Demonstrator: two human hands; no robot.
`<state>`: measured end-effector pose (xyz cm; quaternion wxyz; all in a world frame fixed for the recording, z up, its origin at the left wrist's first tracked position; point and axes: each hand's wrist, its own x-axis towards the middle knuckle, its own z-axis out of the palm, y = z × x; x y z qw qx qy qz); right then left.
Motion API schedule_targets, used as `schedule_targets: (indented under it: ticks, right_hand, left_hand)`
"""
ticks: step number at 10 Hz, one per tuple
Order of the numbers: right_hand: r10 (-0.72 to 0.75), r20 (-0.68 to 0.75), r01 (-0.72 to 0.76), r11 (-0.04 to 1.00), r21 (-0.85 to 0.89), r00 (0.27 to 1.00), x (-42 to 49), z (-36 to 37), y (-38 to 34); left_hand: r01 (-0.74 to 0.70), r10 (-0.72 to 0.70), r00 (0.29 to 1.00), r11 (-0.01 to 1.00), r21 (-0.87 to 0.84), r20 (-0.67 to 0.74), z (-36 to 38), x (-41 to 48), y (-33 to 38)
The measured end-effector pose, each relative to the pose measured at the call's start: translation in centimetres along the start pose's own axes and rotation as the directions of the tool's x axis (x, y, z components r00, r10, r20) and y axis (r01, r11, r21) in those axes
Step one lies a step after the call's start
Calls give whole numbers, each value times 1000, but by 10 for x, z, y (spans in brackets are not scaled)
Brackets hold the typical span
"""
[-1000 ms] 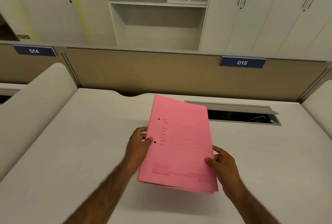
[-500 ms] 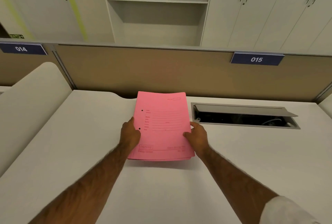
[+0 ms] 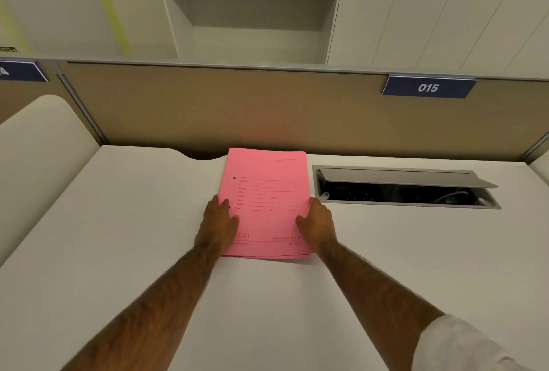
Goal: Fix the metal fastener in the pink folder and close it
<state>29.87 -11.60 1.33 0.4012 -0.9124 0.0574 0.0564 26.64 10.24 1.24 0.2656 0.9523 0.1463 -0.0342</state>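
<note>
The pink folder [image 3: 266,201] lies closed and flat on the white desk [image 3: 118,222], its printed cover up and two punch holes near its left edge. My left hand [image 3: 219,223] rests on the folder's left edge, fingers flat over the lower hole. My right hand [image 3: 316,225] holds the right edge, thumb on the cover. The metal fastener is hidden inside the folder.
An open cable hatch [image 3: 407,188] with its grey lid raised sits in the desk just right of the folder. A brown partition [image 3: 208,109] with a "015" label [image 3: 427,87] runs along the back. A cream side divider [image 3: 38,144] stands at the left.
Both hands carried the folder away from me, from tilted in the air down flat onto the desk near the partition. The view has tilted down and moved closer.
</note>
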Motion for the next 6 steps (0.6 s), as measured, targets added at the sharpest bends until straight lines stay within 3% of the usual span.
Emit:
schedule_targets:
  ticks: [1, 2, 3, 5, 6]
  right_hand:
    - [-11, -24, 7, 990, -138, 1000, 1, 6, -2]
    - [-31, -37, 19, 955, -295, 999, -1, 11, -3]
    - [-145, -18, 118, 863, -491, 989, -6, 14, 1]
    - [-174, 191, 249, 819, -516, 966, -19, 24, 18]
    - [-170, 183, 238, 850, -470, 968, -26, 16, 21]
  left_hand:
    - [-61, 54, 997, 989, 138, 56, 15, -3, -10]
    - [-109, 110, 994, 961, 255, 13, 30, -7, -22]
    - [-106, 122, 992, 940, 325, -31, 36, -9, -26]
    - [-98, 108, 994, 924, 369, -7, 31, -10, -19]
    - [-101, 96, 995, 931, 350, 31, 23, -15, -19]
